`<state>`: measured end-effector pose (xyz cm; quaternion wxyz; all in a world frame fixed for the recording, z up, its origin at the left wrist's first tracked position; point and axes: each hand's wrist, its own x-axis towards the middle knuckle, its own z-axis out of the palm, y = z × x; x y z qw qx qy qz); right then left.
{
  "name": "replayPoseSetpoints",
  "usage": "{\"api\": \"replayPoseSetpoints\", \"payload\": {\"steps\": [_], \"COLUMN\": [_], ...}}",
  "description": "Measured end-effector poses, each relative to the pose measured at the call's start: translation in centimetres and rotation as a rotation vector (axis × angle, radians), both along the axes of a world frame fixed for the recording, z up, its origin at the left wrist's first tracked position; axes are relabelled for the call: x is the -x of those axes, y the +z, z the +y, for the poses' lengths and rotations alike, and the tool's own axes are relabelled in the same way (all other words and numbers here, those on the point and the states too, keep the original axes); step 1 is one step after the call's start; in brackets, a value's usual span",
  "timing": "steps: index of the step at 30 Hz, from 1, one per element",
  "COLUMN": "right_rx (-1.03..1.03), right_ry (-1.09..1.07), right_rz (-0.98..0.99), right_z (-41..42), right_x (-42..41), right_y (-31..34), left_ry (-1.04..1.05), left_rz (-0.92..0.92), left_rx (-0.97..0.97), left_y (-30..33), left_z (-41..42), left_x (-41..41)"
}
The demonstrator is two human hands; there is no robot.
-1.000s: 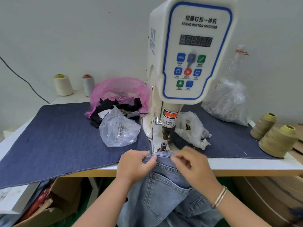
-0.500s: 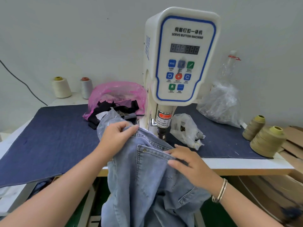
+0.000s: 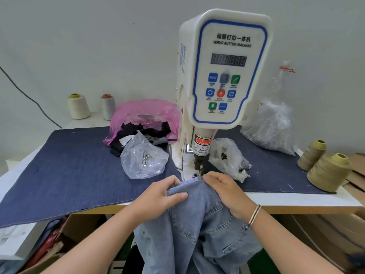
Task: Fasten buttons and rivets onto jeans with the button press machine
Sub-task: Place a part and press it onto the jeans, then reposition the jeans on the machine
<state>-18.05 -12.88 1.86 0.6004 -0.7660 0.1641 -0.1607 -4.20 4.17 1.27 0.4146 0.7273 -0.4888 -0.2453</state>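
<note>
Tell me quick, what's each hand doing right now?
Left hand: closed, pinching the jeans edge.
Right hand: closed, gripping the jeans by the press.

We see light blue jeans [image 3: 199,230] bunched up, their top edge just below the white button machine [image 3: 223,76].

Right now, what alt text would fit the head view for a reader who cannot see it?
Both hands, left hand and right hand, grip the edge of light-blue jeans at the table's front, just before the press head of a white button machine. Clear bags of hardware, a pink bag and thread cones sit around it on dark denim.
</note>
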Motion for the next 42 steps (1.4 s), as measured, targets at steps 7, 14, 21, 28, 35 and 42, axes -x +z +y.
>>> {"api": "replayPoseSetpoints", "payload": {"steps": [7,14,21,28,35,42], "right_rx": [-0.085,-0.085,-0.08,-0.11,-0.189,-0.191], "right_ry": [-0.125,-0.18,-0.071,-0.146,-0.153,-0.152], "right_rz": [0.007,-0.039,-0.152,-0.079,-0.113,-0.123], "right_z": [-0.9,-1.2,-1.8,-1.7,-1.7,-1.9], "right_x": [-1.8,-2.1,-0.9,-2.1,-2.0,-2.1], "right_y": [-1.3,-2.1,-1.7,-2.4,-2.7,-2.9], "left_ry": [-0.027,-0.031,-0.05,0.028,0.037,0.024], "left_rz": [0.211,0.3,0.401,0.643,0.664,0.673], "left_rx": [-0.069,0.011,0.144,0.133,0.146,0.156], "left_y": [0.6,0.1,0.4,-0.4,-0.7,-1.1], "left_z": [-1.6,-2.1,-2.7,-3.1,-3.3,-3.2], "left_x": [-1.2,-0.7,-0.9,-1.5,-1.4,-1.6]}}
